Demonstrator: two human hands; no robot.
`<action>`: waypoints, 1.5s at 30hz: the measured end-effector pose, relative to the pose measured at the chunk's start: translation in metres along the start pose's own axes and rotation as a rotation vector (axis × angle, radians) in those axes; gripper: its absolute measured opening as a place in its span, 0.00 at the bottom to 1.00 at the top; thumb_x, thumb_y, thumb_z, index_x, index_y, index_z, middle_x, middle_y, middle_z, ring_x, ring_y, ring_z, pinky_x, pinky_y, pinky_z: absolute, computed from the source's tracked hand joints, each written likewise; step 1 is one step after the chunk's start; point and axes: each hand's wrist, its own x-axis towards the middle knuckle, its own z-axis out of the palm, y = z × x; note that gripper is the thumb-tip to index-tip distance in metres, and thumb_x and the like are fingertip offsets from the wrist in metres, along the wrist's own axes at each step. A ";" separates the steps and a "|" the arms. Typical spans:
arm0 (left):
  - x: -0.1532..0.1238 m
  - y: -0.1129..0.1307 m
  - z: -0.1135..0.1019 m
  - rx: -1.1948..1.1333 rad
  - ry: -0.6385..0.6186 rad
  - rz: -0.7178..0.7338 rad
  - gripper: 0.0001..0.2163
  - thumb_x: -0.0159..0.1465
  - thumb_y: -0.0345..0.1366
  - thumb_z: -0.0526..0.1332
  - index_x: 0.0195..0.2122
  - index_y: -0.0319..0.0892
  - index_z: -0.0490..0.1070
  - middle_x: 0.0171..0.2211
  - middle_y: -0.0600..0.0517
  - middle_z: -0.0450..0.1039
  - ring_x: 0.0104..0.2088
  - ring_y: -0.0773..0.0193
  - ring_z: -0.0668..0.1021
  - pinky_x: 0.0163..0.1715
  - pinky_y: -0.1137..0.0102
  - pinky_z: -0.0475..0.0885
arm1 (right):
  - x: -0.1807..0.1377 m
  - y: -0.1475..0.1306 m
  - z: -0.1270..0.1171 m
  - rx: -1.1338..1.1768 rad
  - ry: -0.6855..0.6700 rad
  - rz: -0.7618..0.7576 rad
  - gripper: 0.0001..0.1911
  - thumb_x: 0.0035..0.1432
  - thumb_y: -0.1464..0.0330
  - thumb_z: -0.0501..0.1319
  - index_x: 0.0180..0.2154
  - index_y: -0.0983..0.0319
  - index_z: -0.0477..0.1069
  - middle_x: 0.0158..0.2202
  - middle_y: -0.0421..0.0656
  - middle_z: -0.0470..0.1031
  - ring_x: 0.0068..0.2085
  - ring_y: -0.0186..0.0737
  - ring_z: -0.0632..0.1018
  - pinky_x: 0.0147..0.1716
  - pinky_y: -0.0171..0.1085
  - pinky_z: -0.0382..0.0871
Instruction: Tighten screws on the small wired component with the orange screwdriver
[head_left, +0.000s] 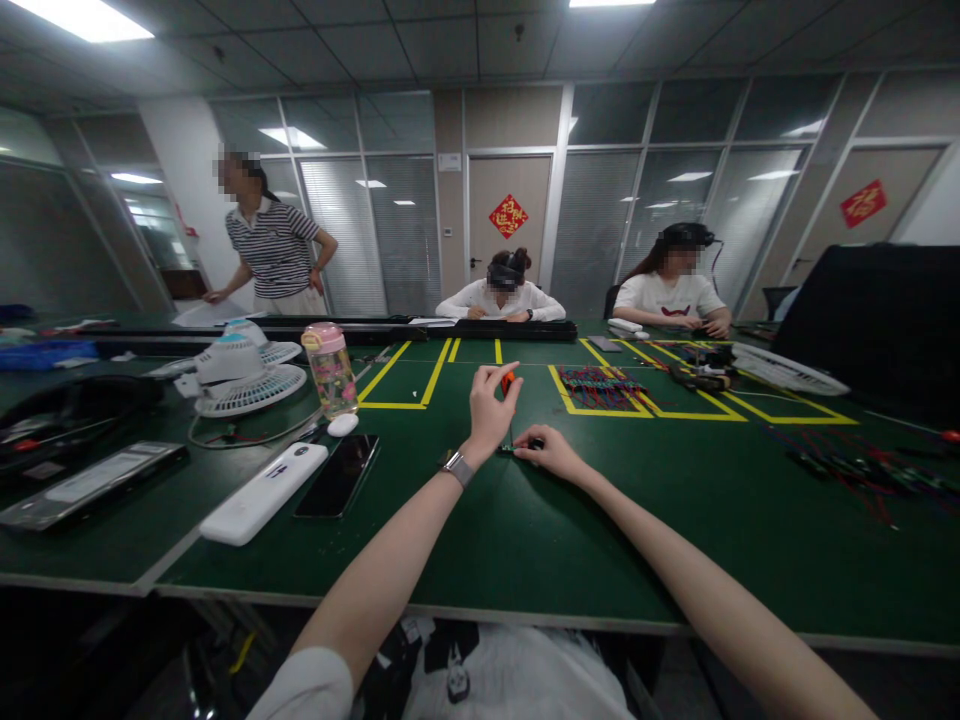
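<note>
My left hand (489, 405) is raised above the green table (525, 540), its fingers pinched round the orange handle of a small screwdriver (508, 381) that stands upright. The shaft points down to a small black part (534, 443) on the table. My right hand (550, 452) lies low on the table, fingers pressed on that black part and holding it still. A watch sits on my left wrist.
Left of my hands lie a black phone (339, 474), a white power bank (262, 492), a pink-lidded bottle (330, 370) and a white fan (240, 375). A pile of coloured wires (600, 386) sits in a yellow-taped box. Three other people are at the far side.
</note>
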 end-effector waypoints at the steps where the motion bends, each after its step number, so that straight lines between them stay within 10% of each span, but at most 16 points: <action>1: 0.000 0.000 0.000 0.016 0.013 -0.004 0.11 0.62 0.37 0.60 0.46 0.45 0.73 0.38 0.50 0.68 0.41 0.62 0.73 0.45 0.67 0.69 | 0.000 0.000 0.000 0.002 0.000 0.003 0.07 0.47 0.68 0.65 0.32 0.62 0.78 0.29 0.43 0.76 0.33 0.39 0.75 0.37 0.38 0.68; 8: 0.000 -0.002 0.001 -0.087 -0.046 0.012 0.15 0.68 0.32 0.47 0.52 0.43 0.69 0.46 0.47 0.71 0.48 0.63 0.73 0.50 0.66 0.67 | 0.001 0.001 0.000 -0.010 -0.004 -0.004 0.08 0.48 0.67 0.65 0.32 0.64 0.78 0.28 0.43 0.76 0.32 0.39 0.75 0.35 0.37 0.68; 45: -0.001 -0.001 0.000 -0.004 0.018 -0.009 0.12 0.66 0.36 0.54 0.48 0.45 0.72 0.41 0.49 0.67 0.43 0.63 0.72 0.46 0.68 0.68 | 0.001 0.000 0.000 -0.009 -0.007 -0.013 0.08 0.48 0.67 0.65 0.32 0.63 0.78 0.28 0.43 0.76 0.32 0.39 0.75 0.37 0.38 0.68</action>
